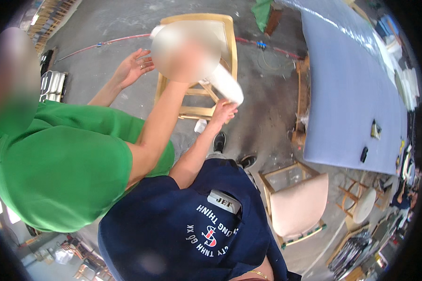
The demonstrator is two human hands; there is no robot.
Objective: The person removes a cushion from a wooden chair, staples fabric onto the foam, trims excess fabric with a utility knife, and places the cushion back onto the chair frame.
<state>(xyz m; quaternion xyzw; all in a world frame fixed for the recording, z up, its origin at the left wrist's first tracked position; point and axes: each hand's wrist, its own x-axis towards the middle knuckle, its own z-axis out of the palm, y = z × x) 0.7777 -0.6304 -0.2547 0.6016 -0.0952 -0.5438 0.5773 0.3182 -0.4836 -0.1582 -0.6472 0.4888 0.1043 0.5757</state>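
Note:
My left hand [224, 114] reaches out from the navy sleeve, its fingers curled at the near end of a white padded chair part [229, 86]. That part slants across a light wooden chair frame [192, 112] with a pale panel at its far end. On the left, a co-worker in a green shirt [65, 164] leans toward the chair. One of the co-worker's hands [135, 68] is held beside the frame with fingers spread; the other is hidden behind a blurred patch. My right hand does not show.
A large table with a blue-grey cover [351, 93] stands at the right. Nearer lies a chair with a pale pink padded part [300, 206]. A red hose [286, 52] crosses the floor beyond the frame. A small white piece [200, 125] lies near my shoes [219, 141].

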